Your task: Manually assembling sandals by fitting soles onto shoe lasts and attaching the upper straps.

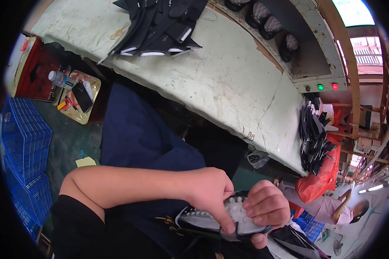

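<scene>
A shoe [239,213] with a pale grey studded sole and a black edge lies over my lap, sole side up. My left hand [211,194] grips it from the far side, its thumb pressed on the near edge against a small dark strip. My right hand [267,205] wraps round the other end, fingers curled over the sole and thumb at the lower edge. Yellowish laces or cords [166,221] show beside the shoe's left end. My palms hide parts of the shoe, and its underside is out of sight.
Ahead runs a pale worktable [211,86] with stacked black shoe pieces [160,26] and another black pile [313,138]. A machine [319,82] holds several dark shoes. Blue crates [28,142] and a tray [80,97] stand left. A red bag [319,185] and a person [328,209] are right.
</scene>
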